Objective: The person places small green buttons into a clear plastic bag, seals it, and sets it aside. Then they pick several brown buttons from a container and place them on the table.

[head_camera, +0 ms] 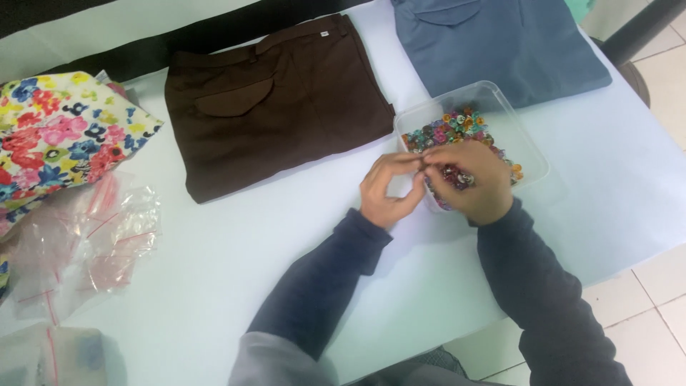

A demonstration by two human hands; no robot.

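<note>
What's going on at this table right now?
A person in dark sleeves sits at a white table. The right hand cups a small heap of colourful beads at the near edge of a clear plastic tub full of them, while the left hand pinches at something by the right fingertips. Folded brown trousers and a blue garment lie behind. Floral cloth and small clear bags sit at the left.

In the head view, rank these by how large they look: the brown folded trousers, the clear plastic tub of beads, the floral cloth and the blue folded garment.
Largest to smallest as seen:
1. brown folded trousers
2. blue folded garment, cropped by the frame, so uncertain
3. floral cloth, also cropped at the edge
4. clear plastic tub
</note>
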